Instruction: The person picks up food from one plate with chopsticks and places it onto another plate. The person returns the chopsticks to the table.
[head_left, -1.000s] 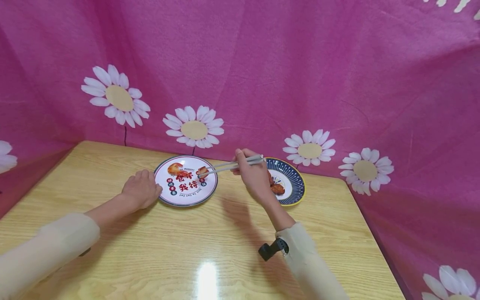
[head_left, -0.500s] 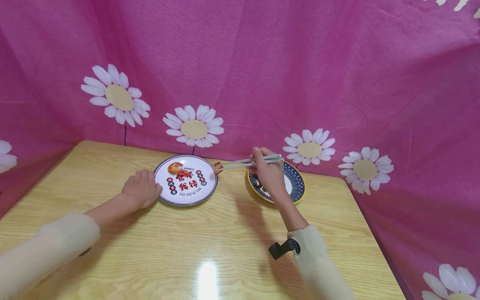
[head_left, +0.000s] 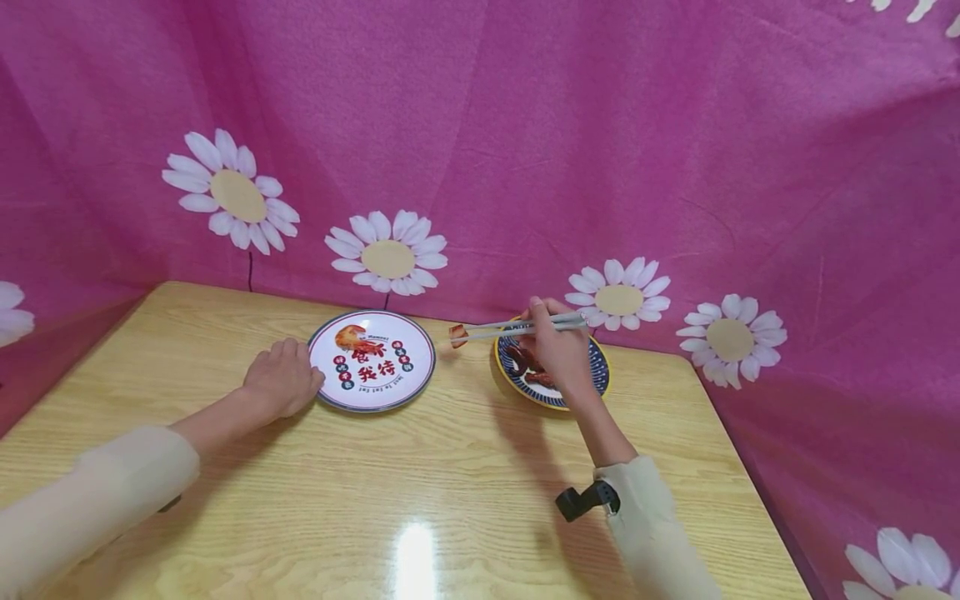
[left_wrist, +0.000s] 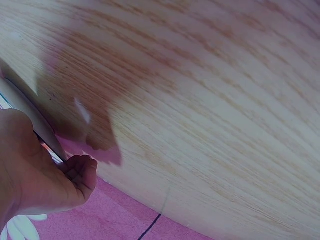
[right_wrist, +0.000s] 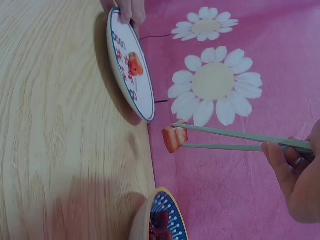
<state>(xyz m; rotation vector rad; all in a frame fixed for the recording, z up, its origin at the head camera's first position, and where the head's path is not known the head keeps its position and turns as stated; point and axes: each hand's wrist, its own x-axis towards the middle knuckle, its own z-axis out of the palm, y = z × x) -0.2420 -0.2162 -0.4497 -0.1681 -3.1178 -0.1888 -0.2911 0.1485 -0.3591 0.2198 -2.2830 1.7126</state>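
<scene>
My left hand (head_left: pixel 281 379) grips the left rim of a white plate (head_left: pixel 401 390) printed with red characters; an orange shrimp shape shows near its top. In the left wrist view its fingers (left_wrist: pixel 82 175) curl at the plate's edge. My right hand (head_left: pixel 558 354) holds a pair of pale chopsticks (right_wrist: pixel 235 134). Their tips pinch a reddish, pale-striped piece that looks like pork belly (right_wrist: pixel 172 140), raised between the plate and a blue-patterned dish (head_left: pixel 598 367) with a yellow rim. Dark brown glazed meat pieces (head_left: pixel 525 358) lie in that dish, partly hidden by the right hand.
Both dishes stand toward the far edge of a wooden table (head_left: pixel 337 492). Right behind it hangs a pink cloth (head_left: pixel 510 167) with white daisies. A black wrist device (head_left: pixel 585 500) juts from the right sleeve.
The chopsticks have carried the meat piece from over the white plate rightward past its rim, toward the blue dish. The right hand moved right with them. The left hand stayed at the plate.
</scene>
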